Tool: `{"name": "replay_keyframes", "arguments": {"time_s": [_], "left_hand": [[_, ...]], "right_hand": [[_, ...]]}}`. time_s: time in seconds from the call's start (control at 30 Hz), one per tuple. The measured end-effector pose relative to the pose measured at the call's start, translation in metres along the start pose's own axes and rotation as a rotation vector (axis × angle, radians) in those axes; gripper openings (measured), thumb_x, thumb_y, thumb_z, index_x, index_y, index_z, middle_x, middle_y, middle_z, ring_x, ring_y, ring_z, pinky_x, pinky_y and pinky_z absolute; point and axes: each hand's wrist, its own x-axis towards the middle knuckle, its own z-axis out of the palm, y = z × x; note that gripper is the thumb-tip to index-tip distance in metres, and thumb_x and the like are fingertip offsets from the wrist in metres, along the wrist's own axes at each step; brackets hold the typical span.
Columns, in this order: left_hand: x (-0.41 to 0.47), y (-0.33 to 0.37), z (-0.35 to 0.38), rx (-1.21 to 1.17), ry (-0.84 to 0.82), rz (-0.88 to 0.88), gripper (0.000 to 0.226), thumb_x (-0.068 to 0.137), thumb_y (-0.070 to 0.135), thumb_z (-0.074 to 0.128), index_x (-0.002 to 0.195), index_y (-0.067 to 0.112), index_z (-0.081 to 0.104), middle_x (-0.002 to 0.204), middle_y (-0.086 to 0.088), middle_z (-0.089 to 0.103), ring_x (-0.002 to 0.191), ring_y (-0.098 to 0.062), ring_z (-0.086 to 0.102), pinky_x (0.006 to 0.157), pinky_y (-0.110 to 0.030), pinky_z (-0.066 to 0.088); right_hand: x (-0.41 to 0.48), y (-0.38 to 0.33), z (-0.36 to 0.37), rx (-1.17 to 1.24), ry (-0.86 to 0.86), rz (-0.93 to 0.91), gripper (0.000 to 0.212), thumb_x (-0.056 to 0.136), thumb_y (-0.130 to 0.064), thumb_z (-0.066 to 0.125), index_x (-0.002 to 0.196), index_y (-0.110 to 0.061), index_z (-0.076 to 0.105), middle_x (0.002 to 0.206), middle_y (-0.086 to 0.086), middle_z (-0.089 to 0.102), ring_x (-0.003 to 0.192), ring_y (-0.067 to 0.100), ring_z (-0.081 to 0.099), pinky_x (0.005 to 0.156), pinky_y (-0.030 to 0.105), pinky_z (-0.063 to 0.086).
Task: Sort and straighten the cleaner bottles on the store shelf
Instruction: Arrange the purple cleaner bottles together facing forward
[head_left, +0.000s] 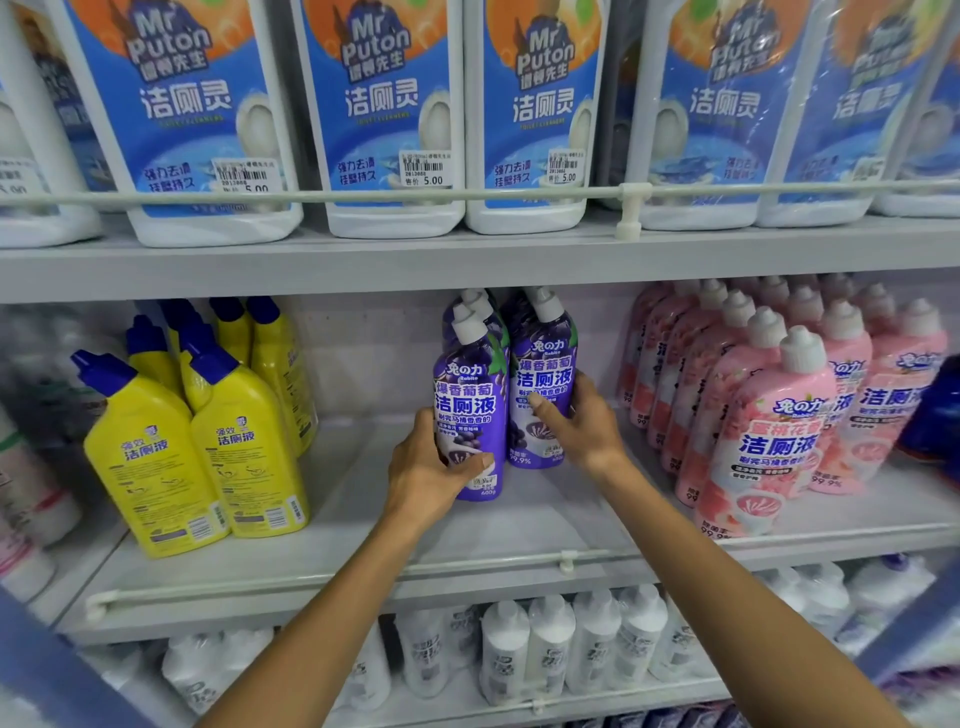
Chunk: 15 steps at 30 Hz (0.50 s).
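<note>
**Head view: both hands on the purple bottles, middle shelf**

Head view, and the only one, looks down at the middle shelf (519, 525) with both arms reaching in. The left hand (431, 470) is wrapped around the lower body of the front purple bottle (470, 410), thumb across the label, fingers behind it. The right hand (576, 421) closes on the second purple bottle (543, 395) just beside it, thumb lying on the label and fingers curled round the far side. Both bottles stand upright with labels forward and look to be touching; I'd say she or he grips them low so they can be slid or turned without tipping. More purple bottles (475, 301) queue behind the hands, only their caps showing.

Left of the left hand, across a bare stretch of shelf, the yellow bottles (244, 441) stand in a looser group with blue caps angled. Right of the right hand, the pink bottles (769, 426) run in tidy rows front to back. Above the hands, big white toilet-cleaner jugs (389, 114) sit behind a rail (467, 195).

The purple pair sits well back from the shelf edge, so my guess is they are being squared up into a row.
</note>
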Motion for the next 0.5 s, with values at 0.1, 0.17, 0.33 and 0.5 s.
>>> {"name": "replay_keyframes", "arguments": {"time_s": [0.1,0.17,0.33,0.5], "left_hand": [[-0.005,0.001,0.004,-0.007,0.025,0.002,0.066,0.072,0.037,0.093,0.122,0.017,0.055,0.120,0.006,0.070,0.094,-0.011,0.068,0.067,-0.012,0.048],[-0.006,0.004,0.010,0.003,0.064,0.001,0.066,0.071,0.040,0.093,0.120,0.017,0.055,0.119,0.004,0.072,0.098,-0.017,0.071,0.074,-0.025,0.055],[-0.006,0.008,0.019,0.059,0.120,0.002,0.067,0.068,0.042,0.093,0.115,0.014,0.054,0.117,-0.001,0.074,0.101,-0.027,0.072,0.084,-0.039,0.058],[-0.006,0.006,0.021,0.067,0.126,0.011,0.068,0.069,0.045,0.092,0.115,0.015,0.053,0.118,-0.001,0.073,0.101,-0.027,0.072,0.084,-0.043,0.060]], "right_hand": [[-0.003,-0.003,0.002,-0.047,0.045,-0.013,0.051,0.091,-0.035,0.078,0.130,-0.010,0.057,0.109,0.000,0.075,0.083,0.004,0.075,0.074,0.028,0.063],[-0.006,-0.004,0.002,-0.065,0.055,-0.024,0.053,0.090,-0.042,0.078,0.130,-0.013,0.058,0.115,0.002,0.076,0.095,0.017,0.075,0.084,0.040,0.063],[-0.009,-0.009,0.000,-0.073,0.065,-0.037,0.054,0.090,-0.038,0.079,0.133,-0.011,0.060,0.118,0.003,0.076,0.102,0.019,0.073,0.088,0.033,0.059],[-0.010,-0.005,0.002,-0.047,0.062,-0.025,0.058,0.089,-0.042,0.078,0.135,-0.013,0.058,0.121,0.002,0.075,0.105,0.019,0.073,0.093,0.044,0.061]]}}
